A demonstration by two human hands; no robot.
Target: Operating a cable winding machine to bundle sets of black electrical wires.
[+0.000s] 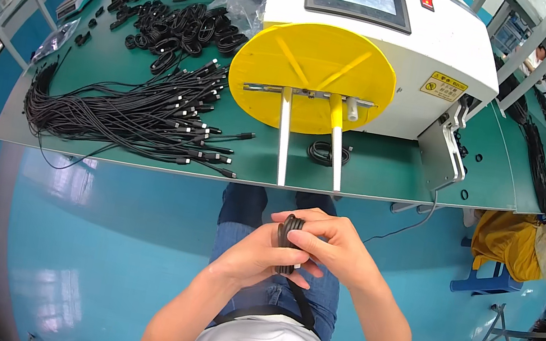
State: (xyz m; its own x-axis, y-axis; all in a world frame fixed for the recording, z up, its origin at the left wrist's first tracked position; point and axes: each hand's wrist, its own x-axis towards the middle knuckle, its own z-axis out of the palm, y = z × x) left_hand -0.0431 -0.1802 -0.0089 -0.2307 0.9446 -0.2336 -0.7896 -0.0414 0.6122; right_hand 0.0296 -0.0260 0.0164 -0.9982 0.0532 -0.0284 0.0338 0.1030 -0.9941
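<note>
A coiled black cable (pixel 288 235) is held between my two hands above my lap, in front of the table edge. My left hand (pixel 267 251) grips the coil from the left, thumb across its lower part. From the right, my right hand (pixel 329 243) closes on the same coil, thumb pressed near its top. A small light connector tip shows by the lower fingers. Ahead stands a white winding machine with a yellow disc (pixel 315 57) and two rods pointing toward me. Another coiled cable (pixel 323 153) lies on the table beneath the disc.
A bundle of straight black cables (pixel 123 108) lies on the green table (pixel 391 166) at left, connectors pointing right. Behind it sits a pile of coiled cables (pixel 181 26) beside a clear plastic bag (pixel 244 1). A metal bracket (pixel 442 153) juts from the machine. At right, another person sits on a blue stool (pixel 487 281).
</note>
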